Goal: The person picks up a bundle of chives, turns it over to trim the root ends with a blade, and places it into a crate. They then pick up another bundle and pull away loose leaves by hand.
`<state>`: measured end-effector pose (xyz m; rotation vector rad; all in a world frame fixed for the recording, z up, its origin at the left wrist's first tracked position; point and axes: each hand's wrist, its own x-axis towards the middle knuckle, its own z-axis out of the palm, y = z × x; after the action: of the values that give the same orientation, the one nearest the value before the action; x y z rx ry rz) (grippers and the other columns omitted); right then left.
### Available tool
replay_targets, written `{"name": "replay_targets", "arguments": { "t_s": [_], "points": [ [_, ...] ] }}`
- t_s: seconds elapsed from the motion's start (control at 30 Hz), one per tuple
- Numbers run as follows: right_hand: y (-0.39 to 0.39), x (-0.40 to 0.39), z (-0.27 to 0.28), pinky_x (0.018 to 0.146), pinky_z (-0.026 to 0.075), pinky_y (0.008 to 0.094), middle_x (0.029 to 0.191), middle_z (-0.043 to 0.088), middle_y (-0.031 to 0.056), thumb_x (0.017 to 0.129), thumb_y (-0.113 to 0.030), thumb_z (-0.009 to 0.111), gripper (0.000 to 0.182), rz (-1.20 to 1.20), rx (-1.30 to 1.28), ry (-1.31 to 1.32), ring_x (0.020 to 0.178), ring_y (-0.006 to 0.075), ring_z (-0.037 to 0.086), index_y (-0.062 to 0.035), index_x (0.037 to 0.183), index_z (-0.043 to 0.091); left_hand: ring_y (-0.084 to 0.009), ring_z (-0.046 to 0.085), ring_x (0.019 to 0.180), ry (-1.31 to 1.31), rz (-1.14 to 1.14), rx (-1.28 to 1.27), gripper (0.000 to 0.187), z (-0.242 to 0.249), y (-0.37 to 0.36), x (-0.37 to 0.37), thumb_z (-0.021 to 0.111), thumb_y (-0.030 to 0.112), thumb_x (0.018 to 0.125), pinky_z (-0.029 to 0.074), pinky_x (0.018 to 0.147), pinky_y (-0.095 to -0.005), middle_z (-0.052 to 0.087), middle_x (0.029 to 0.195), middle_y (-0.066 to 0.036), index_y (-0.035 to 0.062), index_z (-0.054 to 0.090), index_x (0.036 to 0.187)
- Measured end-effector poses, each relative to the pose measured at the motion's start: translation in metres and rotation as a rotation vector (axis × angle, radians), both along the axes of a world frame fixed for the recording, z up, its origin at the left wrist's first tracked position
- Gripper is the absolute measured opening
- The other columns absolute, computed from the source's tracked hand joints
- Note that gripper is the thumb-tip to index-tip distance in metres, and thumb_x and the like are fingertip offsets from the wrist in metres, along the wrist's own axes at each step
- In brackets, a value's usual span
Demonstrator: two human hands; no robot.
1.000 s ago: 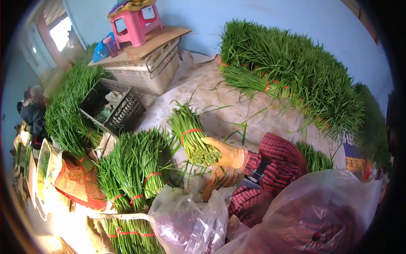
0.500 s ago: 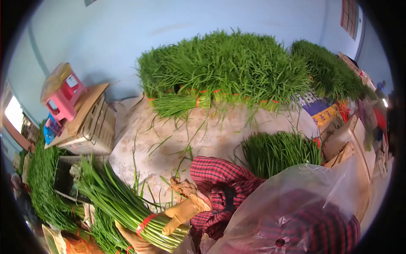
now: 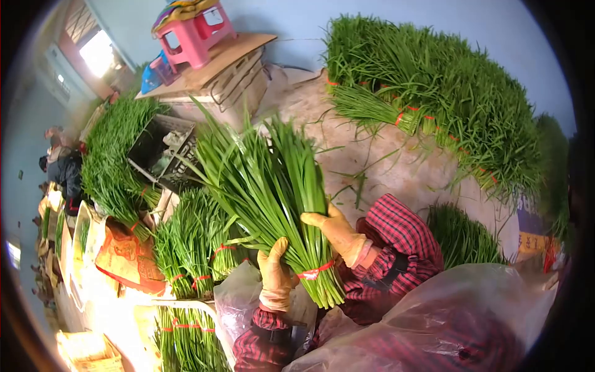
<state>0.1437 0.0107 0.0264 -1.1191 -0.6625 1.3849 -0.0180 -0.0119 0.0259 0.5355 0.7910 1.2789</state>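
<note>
A large bunch of long green stalks (image 3: 273,192), tied with a red band (image 3: 315,271) near its pale cut ends, is held upright and tilted in front of me. My left hand (image 3: 276,276), in a yellowish glove, grips it from the left, just above the band, thumb up. From the right, my right hand (image 3: 338,232), gloved too, is closed against the stalks, thumb and fingers partly hidden behind them. More banded bunches (image 3: 197,235) stand just left of my left hand.
Piled greens (image 3: 434,93) line the wall. A pink stool (image 3: 197,40) stands on a board over crates at the back. A black crate (image 3: 149,146) and an orange bag (image 3: 129,257) are at left. Clear plastic (image 3: 421,310) covers my lap. A person (image 3: 65,173) is at far left.
The view has swung left. The held bunch has been raised from lying slanted to more upright, and both hands now grip it from opposite sides above the band.
</note>
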Motion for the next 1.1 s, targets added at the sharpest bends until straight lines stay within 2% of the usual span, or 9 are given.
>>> {"name": "replay_targets", "arguments": {
  "t_s": [0.27,0.33,0.37,0.47,0.6,0.87,0.93,1.07,1.1],
  "points": [
    [-0.003,-0.008,0.01,0.092,0.048,0.0307,0.114,0.065,0.0069,0.087,-0.019,0.073,0.049,0.134,0.085,-0.003,0.103,0.0156,0.06,-0.0019,0.13,0.055,-0.0203,0.067,0.097,0.101,-0.011,-0.04,0.042,0.001,0.0,-0.009,0.068,-0.002,0.088,0.056,0.085,-0.0338,0.066,0.115,-0.009,0.0022,0.054,0.127],
    [-0.004,-0.017,0.005,0.094,0.048,0.0312,0.118,0.064,0.0089,0.087,-0.022,0.073,0.056,0.069,0.388,-0.373,0.106,0.0171,0.06,-0.0001,0.133,0.051,-0.0185,0.065,0.099,0.213,0.043,0.063,0.044,0.001,-0.001,-0.005,0.073,0.005,0.086,0.052,0.092,-0.0327,0.067,0.116,-0.009,-0.001,0.056,0.126],
    [-0.005,-0.019,-0.003,0.1,0.044,0.031,0.122,0.059,0.0043,0.088,-0.008,0.071,0.06,0.075,0.289,-0.614,0.112,0.016,0.055,-0.005,0.141,0.044,-0.0192,0.065,0.1,0.278,0.034,0.057,0.043,-0.006,0.0,-0.008,0.073,0.004,0.086,0.053,0.091,-0.0325,0.067,0.116,-0.009,-0.0009,0.056,0.126],
    [0.001,-0.024,0.0,0.094,0.047,0.03,0.118,0.06,0.0024,0.086,-0.008,0.073,0.056,0.027,0.144,-0.118,0.106,0.014,0.057,-0.0052,0.136,0.048,-0.0199,0.065,0.101,0.136,0.037,0.026,0.042,-0.005,-0.002,-0.006,0.072,0.003,0.087,0.053,0.091,-0.0334,0.067,0.117,-0.009,-0.0008,0.056,0.126],
    [-0.002,-0.019,0.005,0.092,0.049,0.032,0.116,0.065,0.0042,0.082,-0.009,0.075,0.056,-0.024,0.122,-0.03,0.103,0.0159,0.061,-0.0069,0.134,0.054,-0.0193,0.068,0.093,-0.078,0.091,-0.007,0.032,-0.004,0.0,-0.006,0.069,-0.001,0.088,0.057,0.082,-0.0338,0.069,0.11,-0.008,0.0007,0.06,0.119],
    [-0.004,-0.015,0.001,0.093,0.047,0.0292,0.115,0.061,0.0012,0.088,-0.005,0.07,0.047,0.043,0.151,-0.185,0.103,0.0122,0.057,-0.0061,0.131,0.052,-0.0217,0.067,0.097,-0.009,0.111,-0.026,0.033,-0.015,0.001,-0.004,0.067,0.001,0.088,0.055,0.088,-0.0342,0.068,0.114,-0.011,-0.0032,0.061,0.12],
    [-0.002,-0.016,-0.004,0.099,0.045,0.034,0.127,0.06,0.0081,0.084,-0.013,0.076,0.066,0.049,0.102,-0.249,0.113,0.0206,0.057,-0.0071,0.142,0.046,-0.017,0.068,0.088,0.073,0.083,-0.036,0.029,-0.017,0.003,-0.005,0.071,-0.001,0.086,0.056,0.079,-0.0307,0.07,0.106,-0.008,-0.0008,0.064,0.115],
    [-0.003,-0.013,0.029,0.099,0.044,0.0342,0.135,0.055,0.0106,0.086,-0.014,0.074,0.067,-0.088,0.201,-0.147,0.116,0.0229,0.056,-0.0084,0.145,0.044,-0.0161,0.068,0.086,0.042,0.115,-0.032,0.025,-0.014,0.001,-0.002,0.072,0.0,0.086,0.055,0.08,-0.0288,0.071,0.104,-0.008,-0.0024,0.066,0.111],
    [-0.002,-0.007,0.037,0.099,0.044,0.0332,0.137,0.053,0.0113,0.087,-0.013,0.073,0.068,-0.206,0.349,-0.484,0.117,0.0238,0.054,-0.0091,0.147,0.042,-0.0161,0.068,0.086,0.042,0.119,-0.031,0.025,-0.014,0.001,-0.003,0.072,0.0,0.086,0.055,0.08,-0.0288,0.071,0.104,-0.008,-0.0024,0.066,0.111]
  ]
}}
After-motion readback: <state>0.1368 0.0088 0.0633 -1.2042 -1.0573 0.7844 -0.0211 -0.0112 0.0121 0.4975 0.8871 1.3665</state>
